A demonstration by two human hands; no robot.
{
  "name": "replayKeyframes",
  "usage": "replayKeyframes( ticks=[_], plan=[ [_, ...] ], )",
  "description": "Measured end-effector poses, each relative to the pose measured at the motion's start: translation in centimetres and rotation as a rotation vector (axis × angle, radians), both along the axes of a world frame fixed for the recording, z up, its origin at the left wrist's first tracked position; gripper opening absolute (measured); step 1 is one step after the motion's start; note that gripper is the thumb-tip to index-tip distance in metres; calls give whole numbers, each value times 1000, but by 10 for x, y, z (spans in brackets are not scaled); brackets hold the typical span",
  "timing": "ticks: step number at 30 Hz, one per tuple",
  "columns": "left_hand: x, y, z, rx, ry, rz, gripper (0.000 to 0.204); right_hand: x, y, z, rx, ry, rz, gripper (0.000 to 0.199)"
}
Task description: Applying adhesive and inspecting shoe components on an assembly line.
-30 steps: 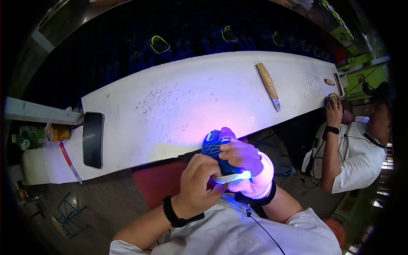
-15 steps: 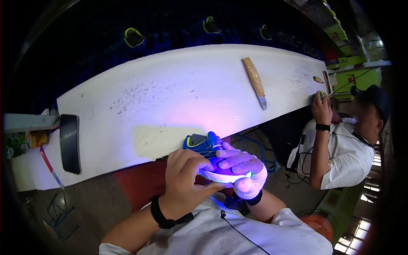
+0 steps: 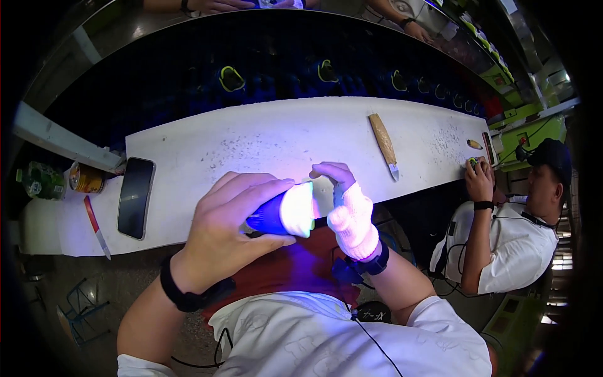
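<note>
My left hand [image 3: 220, 226] grips a blue shoe [image 3: 267, 215], fingers over its top and thumb beneath. Its pale sole [image 3: 297, 210] faces right and glows under a bluish-violet light, which washes out detail. Close to the sole is my right hand [image 3: 352, 210], in a white glove that leaves some fingertips bare. Its fingers are bent and apart from the thumb, and I see nothing held between them. The shoe hangs above the near edge of the white table [image 3: 276, 138].
A wooden-handled knife [image 3: 384, 144] lies right of the middle. Leftward are a black phone [image 3: 135, 198], a red-handled knife [image 3: 95, 225] and a yellow can [image 3: 86, 178]. Several dark shoes with yellow-green collars [image 3: 232, 78] line the far side. A co-worker [image 3: 502, 232] sits at right.
My hands have parted: the left has moved left with the shoe, turning its sole rightward. My right hand has come off the shoe. The view has shifted, showing more at the top.
</note>
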State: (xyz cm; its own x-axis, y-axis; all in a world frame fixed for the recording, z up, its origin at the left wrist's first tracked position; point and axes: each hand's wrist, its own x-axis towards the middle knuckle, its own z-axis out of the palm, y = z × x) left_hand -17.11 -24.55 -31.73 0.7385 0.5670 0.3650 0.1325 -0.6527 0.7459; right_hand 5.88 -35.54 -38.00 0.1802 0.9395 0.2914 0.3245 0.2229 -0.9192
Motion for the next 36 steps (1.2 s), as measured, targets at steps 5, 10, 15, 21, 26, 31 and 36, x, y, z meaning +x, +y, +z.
replayKeyframes(
  ticks=[5, 10, 15, 21, 26, 31, 36],
  plan=[
    [8, -5, -19, -146, 132, 238, 74, -26, 54, 42, 25, -121, 259, 63],
    [7, 7, -25, -334, 165, 183, 73, -27, 70, 8, 140, 774, 238, 21],
    [8, 18, -34, -452, 170, 247, 69, -25, 97, 32, -242, 600, 294, 19],
    [47, 30, -14, -255, 321, 252, 71, -1, 98, 44, -232, 262, 305, 23],
    [65, 9, 2, 122, 395, 171, 68, 22, 76, 40, -101, 227, 339, 57],
    [84, -21, 4, 249, 463, 92, 63, 27, 31, 42, -289, 660, 303, 65],
    [84, -37, -3, 578, 369, -31, 37, 46, -8, 46, -162, -81, 251, 60]
  ],
)
